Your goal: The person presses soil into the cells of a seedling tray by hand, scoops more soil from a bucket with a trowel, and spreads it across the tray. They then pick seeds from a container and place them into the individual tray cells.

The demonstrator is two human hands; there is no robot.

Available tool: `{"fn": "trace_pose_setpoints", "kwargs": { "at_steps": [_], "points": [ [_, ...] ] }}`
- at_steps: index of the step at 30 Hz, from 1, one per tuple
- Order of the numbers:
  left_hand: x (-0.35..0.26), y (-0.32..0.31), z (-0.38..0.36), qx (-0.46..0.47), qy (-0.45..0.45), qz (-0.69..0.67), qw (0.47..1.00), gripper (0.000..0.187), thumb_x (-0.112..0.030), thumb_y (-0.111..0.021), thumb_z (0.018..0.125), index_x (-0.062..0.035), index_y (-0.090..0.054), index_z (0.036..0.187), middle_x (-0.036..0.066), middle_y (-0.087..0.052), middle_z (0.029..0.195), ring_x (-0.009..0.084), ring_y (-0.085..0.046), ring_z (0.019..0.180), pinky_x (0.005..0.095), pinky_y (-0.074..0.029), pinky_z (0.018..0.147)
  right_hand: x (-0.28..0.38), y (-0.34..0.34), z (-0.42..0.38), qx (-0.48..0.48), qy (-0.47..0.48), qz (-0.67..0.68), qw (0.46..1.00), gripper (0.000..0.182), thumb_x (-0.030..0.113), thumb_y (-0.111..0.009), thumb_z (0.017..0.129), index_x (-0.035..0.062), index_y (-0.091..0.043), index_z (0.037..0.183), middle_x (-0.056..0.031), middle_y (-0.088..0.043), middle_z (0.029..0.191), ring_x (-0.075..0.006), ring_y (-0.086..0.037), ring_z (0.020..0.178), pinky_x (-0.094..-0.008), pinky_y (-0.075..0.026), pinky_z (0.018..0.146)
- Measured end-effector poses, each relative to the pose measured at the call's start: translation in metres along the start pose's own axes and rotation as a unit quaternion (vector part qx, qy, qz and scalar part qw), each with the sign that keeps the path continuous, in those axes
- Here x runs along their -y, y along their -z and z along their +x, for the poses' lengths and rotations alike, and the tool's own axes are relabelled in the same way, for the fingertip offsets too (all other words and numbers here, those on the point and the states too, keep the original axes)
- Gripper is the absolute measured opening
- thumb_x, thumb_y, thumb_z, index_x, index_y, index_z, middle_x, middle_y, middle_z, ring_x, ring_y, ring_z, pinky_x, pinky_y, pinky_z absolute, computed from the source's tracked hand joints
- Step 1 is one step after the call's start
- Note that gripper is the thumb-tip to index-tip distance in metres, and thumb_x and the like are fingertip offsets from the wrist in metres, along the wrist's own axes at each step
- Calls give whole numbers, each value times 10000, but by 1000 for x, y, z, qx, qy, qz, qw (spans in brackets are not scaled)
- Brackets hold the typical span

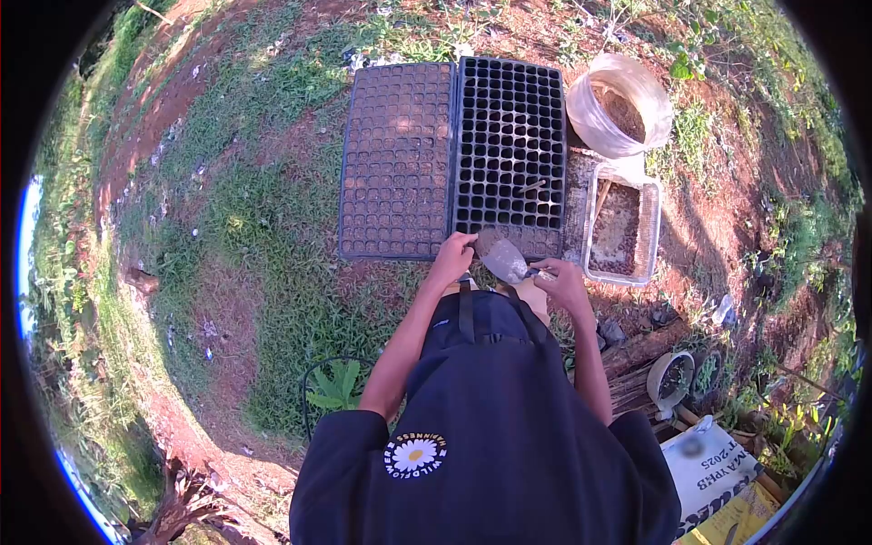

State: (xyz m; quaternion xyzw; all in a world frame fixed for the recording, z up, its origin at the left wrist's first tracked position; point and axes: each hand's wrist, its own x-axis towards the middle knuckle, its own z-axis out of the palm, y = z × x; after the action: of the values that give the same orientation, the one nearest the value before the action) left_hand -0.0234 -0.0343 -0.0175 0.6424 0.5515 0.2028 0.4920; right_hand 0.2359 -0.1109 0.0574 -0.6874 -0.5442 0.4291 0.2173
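Note:
My right hand (pixel 561 280) is closed on the handle end of a grey trowel (pixel 501 258), whose blade lies over the near edge of the black seedling tray (pixel 510 136). Close to the blade's left side is my left hand (pixel 454 257), its fingers drawn together; what they hold, if anything, is too small to tell. Most cells of the black tray are empty, while its nearest rows hold soil. A small stick (pixel 532 186) lies across some cells. The tray on the left (pixel 397 163) is filled with brown soil.
A whitish round container (pixel 657 113) stands at the upper right, above a clear rectangular box (pixel 650 227) with dark contents and a stick. Lower right are logs (pixel 642 350), a round pot (pixel 672 380) and printed sacks (pixel 708 463). Grass lies to the left.

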Motion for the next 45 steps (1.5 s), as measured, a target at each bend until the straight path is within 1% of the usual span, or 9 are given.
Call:
{"fn": "trace_pose_setpoints", "kwargs": {
  "at_steps": [8, 10, 18, 20, 28, 31, 34, 37, 45],
  "points": [
    [-2, 0, -2, -17, -13, -4, 1000, 403, 3, -545, 855, -21, -655, 1243, 154, -635, 1132, 257, -657, 845, 340, -508, 785, 6, 1, 4, 16, 7, 2, 1000, 330, 194, -766, 775, 28, -742, 1059, -182, -740, 1010, -289, -717, 1007, -357, -551, 875],
    [-9, 2, -4, -6, 15, -28, 999, 384, 7, -533, 864, 25, -639, 1233, 154, -621, 1136, 270, -642, 875, 352, -500, 827, 10, 2, 6, 18, 3, -6, 1000, 330, 196, -768, 781, 25, -740, 1062, -175, -742, 1010, -291, -715, 1011, -357, -550, 885],
    [-10, 5, -5, -22, -11, -27, 999, 385, 5, -540, 863, 20, -640, 1234, 157, -636, 1150, 260, -648, 848, 348, -506, 802, 15, 3, 8, 18, 12, -4, 1000, 306, 192, -738, 806, 26, -745, 1062, -157, -741, 1021, -274, -712, 983, -368, -545, 916],
    [-10, 6, -6, -20, -9, -26, 999, 384, 5, -541, 863, 18, -641, 1233, 160, -638, 1154, 259, -650, 848, 348, -507, 799, 17, 4, 7, 26, 18, -2, 999, 314, 172, -750, 804, -9, -731, 1059, -157, -743, 1021, -287, -713, 998, -375, -546, 921],
    [-4, 5, -5, -7, -7, -23, 1000, 343, -6, -519, 874, 11, -669, 1183, 176, -661, 1151, 327, -665, 1020, 381, -508, 908, 22, 9, 3, 43, 16, -3, 999, 261, 166, -728, 813, 22, -745, 1029, -170, -737, 1001, -300, -713, 982, -382, -542, 934],
    [1, 3, -3, -15, -24, -16, 999, 345, 8, -527, 869, -6, -684, 1175, 158, -679, 1148, 266, -681, 899, 338, -513, 829, 23, 10, 2, 52, 15, -6, 998, 258, 171, -721, 817, 26, -745, 1030, -173, -734, 1001, -308, -712, 983, -386, -543, 934],
    [1, 5, -3, -14, -10, -21, 1000, 335, 9, -524, 870, 1, -687, 1163, 170, -681, 1149, 292, -683, 980, 349, -511, 881, 28, 10, 3, 59, 6, -10, 998, 259, 174, -717, 821, 28, -745, 1034, -172, -732, 1009, -314, -707, 996, -385, -542, 937],
    [1, 7, -3, -19, -25, -30, 999, 303, -8, -540, 877, 6, -692, 1139, 172, -678, 1114, 326, -677, 987, 376, -518, 879, 30, 12, 3, 64, 1, -11, 998, 258, 171, -713, 825, 31, -745, 1039, -172, -731, 1016, -319, -704, 1006, -382, -541, 937],
    [-8, 13, -7, -17, -10, -53, 998, 293, 5, -532, 881, 17, -692, 1127, 173, -685, 1096, 319, -685, 960, 372, -525, 867, 26, 12, 4, 64, -2, 6, 998, 258, 179, -723, 824, 25, -747, 1030, -167, -734, 1014, -316, -708, 1002, -385, -547, 928]
  ]
}}
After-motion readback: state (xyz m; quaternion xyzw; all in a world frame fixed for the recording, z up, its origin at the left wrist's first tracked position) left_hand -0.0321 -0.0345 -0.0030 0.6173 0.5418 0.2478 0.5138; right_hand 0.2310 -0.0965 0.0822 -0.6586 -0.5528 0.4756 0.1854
